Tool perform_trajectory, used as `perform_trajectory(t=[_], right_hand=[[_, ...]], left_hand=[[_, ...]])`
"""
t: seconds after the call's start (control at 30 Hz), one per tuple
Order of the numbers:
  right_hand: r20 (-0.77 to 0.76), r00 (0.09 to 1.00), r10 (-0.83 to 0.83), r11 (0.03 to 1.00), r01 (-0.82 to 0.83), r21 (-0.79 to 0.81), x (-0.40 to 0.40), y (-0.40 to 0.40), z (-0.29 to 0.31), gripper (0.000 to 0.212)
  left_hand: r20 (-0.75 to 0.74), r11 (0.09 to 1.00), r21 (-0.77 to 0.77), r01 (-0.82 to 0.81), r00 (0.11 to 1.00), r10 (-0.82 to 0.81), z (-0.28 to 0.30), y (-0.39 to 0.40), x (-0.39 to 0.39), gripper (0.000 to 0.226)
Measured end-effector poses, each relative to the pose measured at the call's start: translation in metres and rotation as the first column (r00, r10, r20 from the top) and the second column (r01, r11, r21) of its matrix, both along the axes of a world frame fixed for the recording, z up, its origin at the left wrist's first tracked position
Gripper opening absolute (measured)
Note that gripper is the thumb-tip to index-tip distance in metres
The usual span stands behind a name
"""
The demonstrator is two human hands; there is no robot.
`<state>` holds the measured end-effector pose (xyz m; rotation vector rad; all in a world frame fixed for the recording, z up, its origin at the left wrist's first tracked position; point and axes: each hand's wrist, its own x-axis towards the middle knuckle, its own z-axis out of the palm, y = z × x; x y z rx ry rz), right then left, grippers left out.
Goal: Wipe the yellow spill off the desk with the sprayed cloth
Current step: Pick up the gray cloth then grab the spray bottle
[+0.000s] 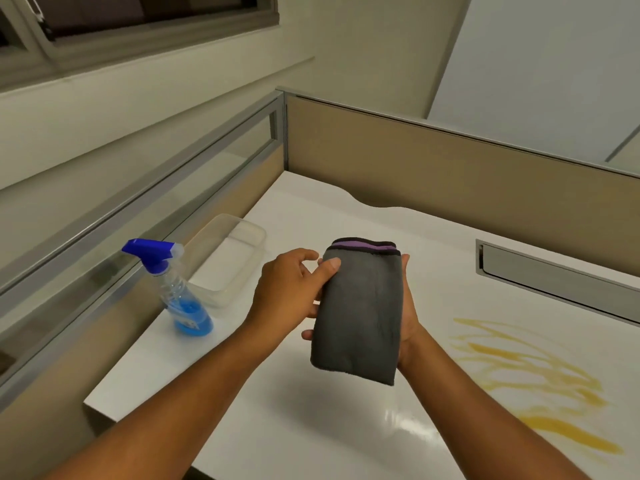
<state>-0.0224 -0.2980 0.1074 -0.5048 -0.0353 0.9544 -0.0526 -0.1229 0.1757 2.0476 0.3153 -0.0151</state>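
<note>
both hands are holding a folded grey microfibre cloth [358, 317] above the white desk [311, 427].
left hand [291, 289] is pinching its edge, right hand [408, 323] is cupping underneath; soft, light and floppy, likely best gripped flat-palmed before meeting the yellow spill [530, 379].

I see a matt grey cloth [360, 313] of soft, fuzzy fabric, a glossy smooth white counter [311, 427] with glare, a clear plastic spray bottle [180, 289], a translucent plastic tub [228, 258], brushed metal partition frames [280, 129] and a wet-looking yellow spill [530, 379].
</note>
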Motion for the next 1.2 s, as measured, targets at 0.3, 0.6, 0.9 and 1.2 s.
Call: perform_trajectory(t=[0.3, 0.6, 0.9, 1.2], right_hand=[[0.049, 0.978, 0.204, 0.965, -0.209, 0.156, 0.010, 0.032, -0.012, 0.140], [0.005, 0.972, 0.235, 0.965, -0.234, 0.120, 0.013, 0.063, -0.019, 0.135], [-0.019, 0.988, 0.152, 0.988, -0.152, -0.032, 0.016, 0.080, -0.018, 0.134], [0.006, 0.995, 0.100, 0.995, -0.100, -0.028, 0.017, 0.073, -0.009, 0.132]], left_hand=[[0.454, 0.871, -0.061, -0.488, 0.763, 0.460, -0.048, 0.095, -0.068, 0.024], [0.314, 0.902, -0.037, -0.431, 0.852, 0.420, -0.077, 0.180, -0.053, 0.104], [0.123, 0.955, -0.127, -0.269, 0.951, 0.284, -0.080, 0.217, -0.012, 0.049], [0.092, 0.981, -0.190, 0.040, 0.995, -0.022, -0.076, 0.224, 0.002, 0.052]])
